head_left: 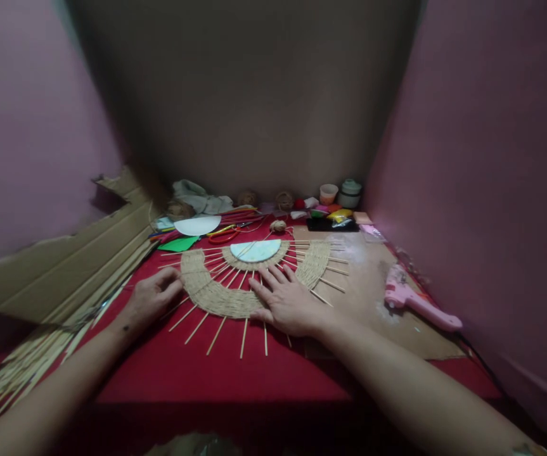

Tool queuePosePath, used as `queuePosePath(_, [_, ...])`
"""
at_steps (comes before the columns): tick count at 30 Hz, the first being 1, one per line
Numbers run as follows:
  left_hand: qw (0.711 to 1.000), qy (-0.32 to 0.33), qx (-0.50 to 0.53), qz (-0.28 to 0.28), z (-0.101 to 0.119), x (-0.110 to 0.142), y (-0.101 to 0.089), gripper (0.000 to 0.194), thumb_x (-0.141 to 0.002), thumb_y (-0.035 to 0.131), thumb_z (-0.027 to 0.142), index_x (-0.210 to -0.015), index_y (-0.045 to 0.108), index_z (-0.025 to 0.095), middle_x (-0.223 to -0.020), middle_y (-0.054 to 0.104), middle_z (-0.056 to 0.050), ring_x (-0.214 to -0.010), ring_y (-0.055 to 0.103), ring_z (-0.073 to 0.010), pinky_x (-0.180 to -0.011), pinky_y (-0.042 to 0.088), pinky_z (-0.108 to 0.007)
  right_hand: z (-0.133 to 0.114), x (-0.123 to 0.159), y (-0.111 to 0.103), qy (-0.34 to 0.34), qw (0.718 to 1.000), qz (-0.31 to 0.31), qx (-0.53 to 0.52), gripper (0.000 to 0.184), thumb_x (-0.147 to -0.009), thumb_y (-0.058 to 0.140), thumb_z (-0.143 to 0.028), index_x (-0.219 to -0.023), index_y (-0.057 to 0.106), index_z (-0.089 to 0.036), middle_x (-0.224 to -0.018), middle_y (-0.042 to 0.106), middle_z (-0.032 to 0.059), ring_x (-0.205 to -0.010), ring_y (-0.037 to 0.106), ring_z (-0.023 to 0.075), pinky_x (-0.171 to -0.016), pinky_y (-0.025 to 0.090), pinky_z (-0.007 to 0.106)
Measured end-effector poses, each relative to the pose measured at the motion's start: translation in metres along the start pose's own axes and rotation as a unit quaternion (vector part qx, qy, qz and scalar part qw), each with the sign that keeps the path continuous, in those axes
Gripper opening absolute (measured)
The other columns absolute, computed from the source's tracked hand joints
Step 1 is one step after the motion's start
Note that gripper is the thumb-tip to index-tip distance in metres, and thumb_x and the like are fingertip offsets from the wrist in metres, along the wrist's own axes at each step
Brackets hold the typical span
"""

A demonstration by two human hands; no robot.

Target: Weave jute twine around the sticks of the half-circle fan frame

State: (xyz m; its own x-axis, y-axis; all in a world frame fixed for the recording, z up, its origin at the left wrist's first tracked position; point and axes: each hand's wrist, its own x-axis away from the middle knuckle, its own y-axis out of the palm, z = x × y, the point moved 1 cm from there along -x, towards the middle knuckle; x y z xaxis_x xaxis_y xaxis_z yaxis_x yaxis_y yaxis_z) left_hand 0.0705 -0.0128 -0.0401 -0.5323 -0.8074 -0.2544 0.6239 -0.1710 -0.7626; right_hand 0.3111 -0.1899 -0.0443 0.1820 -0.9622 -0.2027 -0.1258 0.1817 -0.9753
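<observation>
A half-round woven piece [225, 303] lies on the red cloth, with thin sticks fanning out from a pale blue half-disc [255, 251] at its centre. Tan twine forms a narrow inner band and a wide outer band across the sticks. My right hand [285, 303] rests flat on the weave with its fingers spread, covering part of the outer band. At the weave's left edge, my left hand [156, 293] has its fingers curled together; what they pinch, if anything, is too small to make out. A small ball of twine [277, 226] sits behind the half-disc.
A pink glue gun [418, 301] lies on a brown board [373, 323] at right. Bundled sticks [40, 354] and cardboard [59, 272] line the left side. Orange-handled scissors [223, 237], a white half-disc [197, 225], green paper [179, 244] and a lidded jar [350, 194] stand farther back.
</observation>
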Motion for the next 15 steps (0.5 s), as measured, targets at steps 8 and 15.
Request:
queuePosePath(8, [0.999, -0.022, 0.027, -0.001, 0.009, 0.004, 0.0, 0.023, -0.072, 0.049, 0.04, -0.071, 0.052, 0.017, -0.059, 0.052, 0.002, -0.054, 0.045, -0.0123, -0.051, 0.035, -0.021, 0.046, -0.008, -0.024, 0.138, 0.969, 0.19, -0.071, 0.037, -0.095, 0.033, -0.026, -0.113, 0.063, -0.014, -0.109, 0.061, 0.0136, -0.104, 0.052, 0.0244, -0.093, 0.039, 0.038])
queuePosePath(15, [0.998, -0.026, 0.051, 0.005, 0.012, 0.005, 0.002, 0.016, -0.068, 0.049, 0.034, -0.069, 0.051, 0.018, -0.054, 0.05, 0.004, -0.049, 0.043, -0.0105, -0.048, 0.033, -0.021, 0.051, -0.007, -0.018, 0.093, 0.97, 0.208, -0.082, 0.04, -0.089, 0.046, -0.032, -0.119, 0.058, -0.008, -0.11, 0.057, 0.0161, -0.105, 0.048, 0.0254, -0.093, 0.039, 0.037])
